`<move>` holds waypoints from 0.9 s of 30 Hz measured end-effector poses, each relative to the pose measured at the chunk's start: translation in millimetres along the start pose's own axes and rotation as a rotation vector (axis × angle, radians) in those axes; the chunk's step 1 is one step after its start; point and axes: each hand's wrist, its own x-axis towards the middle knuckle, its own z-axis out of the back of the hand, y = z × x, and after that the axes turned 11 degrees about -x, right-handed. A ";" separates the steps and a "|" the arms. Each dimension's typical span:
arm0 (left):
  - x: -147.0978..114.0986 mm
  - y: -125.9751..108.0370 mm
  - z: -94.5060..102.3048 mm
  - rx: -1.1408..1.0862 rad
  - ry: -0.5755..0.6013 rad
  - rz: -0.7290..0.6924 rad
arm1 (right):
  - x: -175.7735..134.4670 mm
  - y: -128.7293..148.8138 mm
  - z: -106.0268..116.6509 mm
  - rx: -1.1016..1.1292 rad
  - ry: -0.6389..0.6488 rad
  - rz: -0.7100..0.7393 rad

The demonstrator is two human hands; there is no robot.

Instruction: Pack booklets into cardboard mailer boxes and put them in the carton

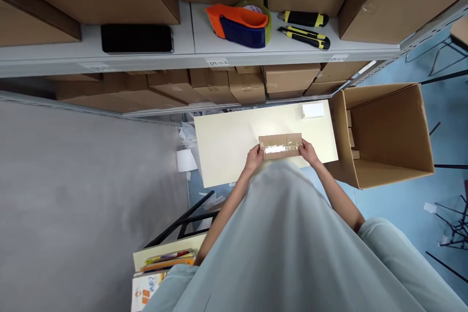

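Note:
Between my two hands is a small brown cardboard box (pixel 281 140) with shiny clear tape along its near side. My left hand (pixel 255 157) grips its left end, and my right hand (pixel 307 151) grips its right end, fingers closed on both sides. The box is above the cream tabletop (pixel 226 141), close to my body; whether it touches the surface I cannot tell. A small white box (pixel 313 110) lies on the table behind it, to the right. Right of the table stands a large open carton (pixel 391 126) with smaller brown boxes along its inner left side.
On the grey shelf (pixel 139 66) ahead lie a black phone (pixel 137 38), an orange and blue tape dispenser (pixel 241 27) and two yellow-black utility knives (pixel 306 18). Brown cartons fill the shelves. A paper roll (pixel 186 160) sits left of the table; books (pixel 148 287) are at lower left.

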 end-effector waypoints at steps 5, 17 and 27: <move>-0.1 3.6 7.4 -0.096 0.034 0.006 | -6.2 7.0 1.1 -0.034 -0.019 -0.030; -20.9 23.4 24.0 -0.333 0.134 -0.009 | -73.5 31.8 -1.8 0.037 -0.196 -0.031; -15.7 -47.3 -48.3 -0.187 0.437 -0.169 | -172.4 3.6 30.0 0.245 -0.618 -0.284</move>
